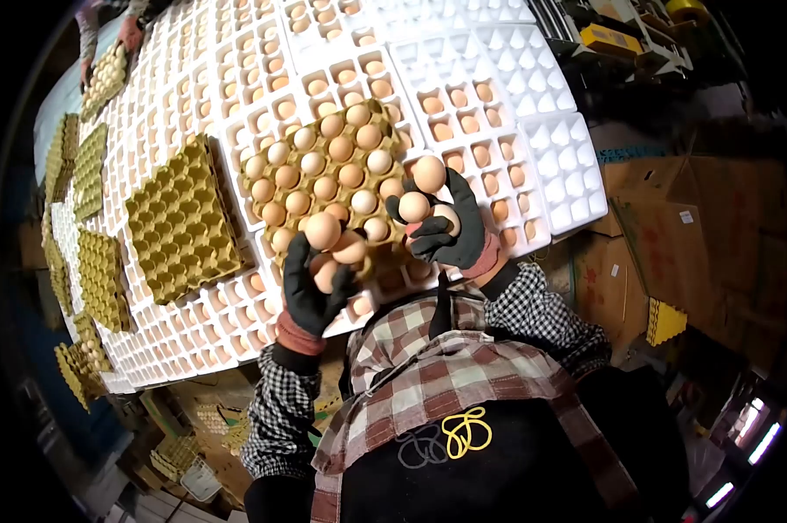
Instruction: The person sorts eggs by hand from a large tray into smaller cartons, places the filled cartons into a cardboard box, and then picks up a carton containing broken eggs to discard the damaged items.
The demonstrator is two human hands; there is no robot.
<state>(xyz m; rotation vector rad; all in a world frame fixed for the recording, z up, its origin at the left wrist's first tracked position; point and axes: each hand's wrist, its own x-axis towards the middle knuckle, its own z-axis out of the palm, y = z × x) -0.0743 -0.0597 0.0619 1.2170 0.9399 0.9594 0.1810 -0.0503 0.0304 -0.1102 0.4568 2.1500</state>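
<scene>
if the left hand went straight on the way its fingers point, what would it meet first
Most likely the near eggs in the pulp tray just ahead; the left hand seems raised, so it might pass over them, as depth is unclear.

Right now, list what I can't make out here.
Head view: undersides of the eggs in the left hand and right hand, hidden by those hands.
Head view: part of the near edge of the egg-filled olive tray, covered by the left hand and its eggs.
Head view: most of the co-worker, cut off by the top edge.
Head view: print on the white label, too small.
</scene>
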